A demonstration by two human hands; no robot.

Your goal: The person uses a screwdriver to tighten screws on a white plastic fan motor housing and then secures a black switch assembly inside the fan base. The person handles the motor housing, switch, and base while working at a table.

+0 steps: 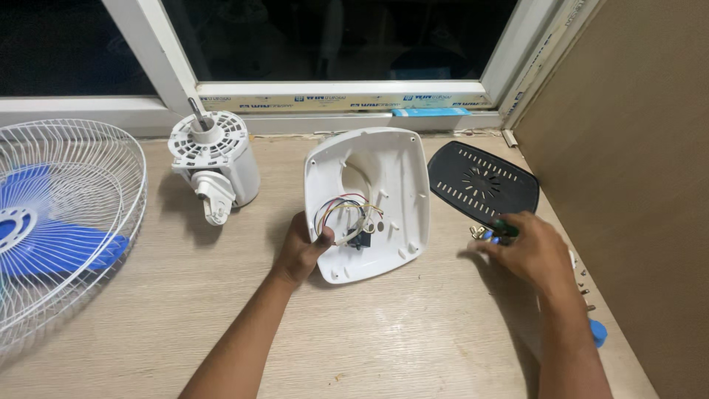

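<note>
Between both hands on the wooden table (384, 332), left hand (299, 251) grips the white plastic fan housing (388, 199); right hand (528, 251) pinches a green-handled screwdriver (506, 227).

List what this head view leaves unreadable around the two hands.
- Right hand: its fingers hide most of the green-handled tool.
- Left hand: thumb covers part of the wires inside the white housing.
- Screws: too small to count.
- Fan guard: cut by left edge.
</note>
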